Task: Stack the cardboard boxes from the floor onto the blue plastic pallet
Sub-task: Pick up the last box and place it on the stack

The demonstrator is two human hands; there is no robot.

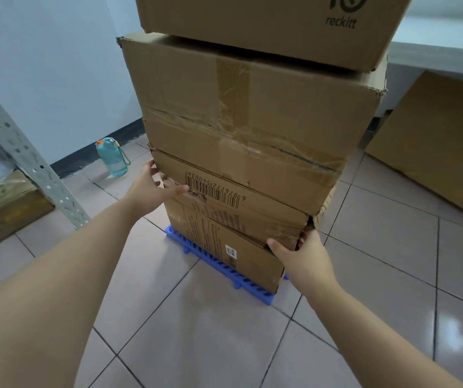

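Note:
A tall stack of cardboard boxes stands on the blue plastic pallet on the tiled floor. From the bottom: a printed box, a barcode box, a large taped box, and a "reckitt" box cut off by the top edge. My left hand presses on the barcode box's left corner, thumb on its front face. My right hand grips the same box's lower right corner, thumb in front and fingers around the side.
A teal water bottle stands on the floor by the wall, left of the stack. A grey metal shelf post with a box under it is at far left. More cardboard leans under a ledge at right.

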